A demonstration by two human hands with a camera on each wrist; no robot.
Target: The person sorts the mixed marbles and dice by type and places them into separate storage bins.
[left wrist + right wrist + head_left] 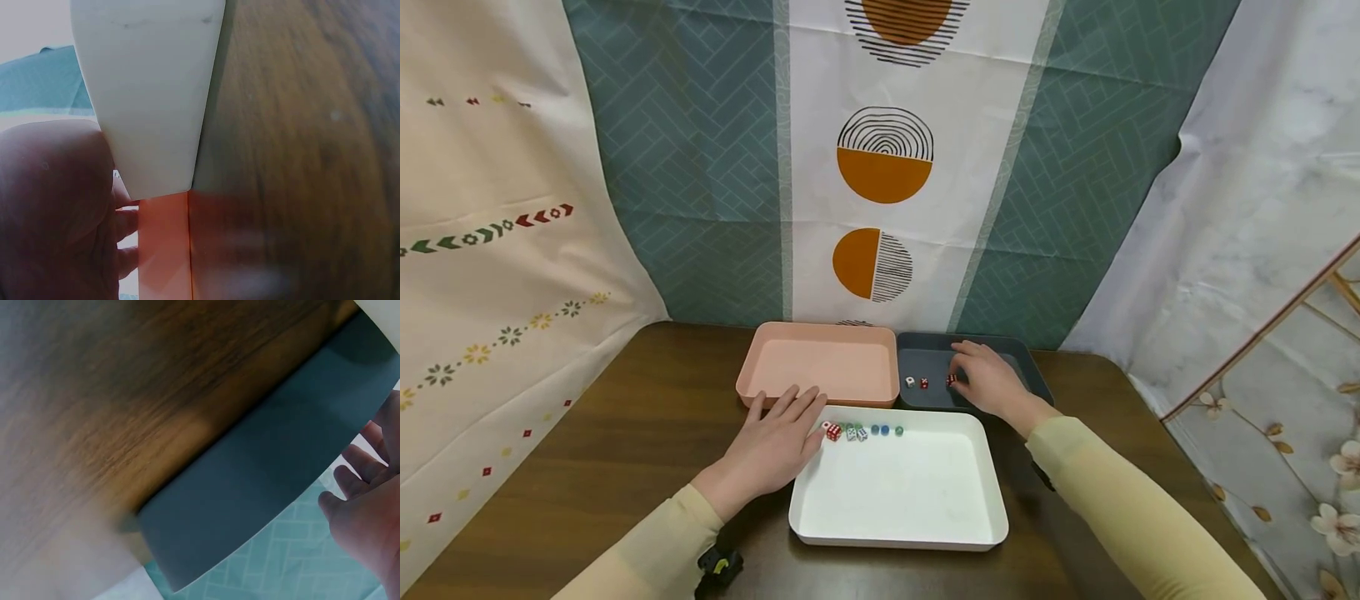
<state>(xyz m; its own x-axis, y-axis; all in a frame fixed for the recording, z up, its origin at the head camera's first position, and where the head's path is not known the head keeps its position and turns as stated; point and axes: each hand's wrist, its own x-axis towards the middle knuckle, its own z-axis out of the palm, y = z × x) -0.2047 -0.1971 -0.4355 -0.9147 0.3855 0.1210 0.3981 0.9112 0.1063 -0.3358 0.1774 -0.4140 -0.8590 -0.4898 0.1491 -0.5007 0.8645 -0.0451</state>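
Observation:
My right hand (988, 381) reaches over the dark blue-grey tray (1030, 379), thumb and fingers pinching a red die (951, 379) close over its floor. Beside it in that tray sit a white die (910, 382) and another red die (924, 383). In the right wrist view the tray's wall hides the fingertips' work. My left hand (771, 446) lies with fingers spread over the left back corner of the white tray (895, 533), fingertips over the pink tray's (820, 400) front edge. Close to its thumb are a large red die (832, 432) and white dice (862, 434).
Along the white tray's back edge, blue marble-like pieces (884, 430) and a green one (899, 431) lie right of the dice. The pink and dark trays stand side by side behind it on the brown wooden table (587, 467). Patterned cloths (700, 167) hang around.

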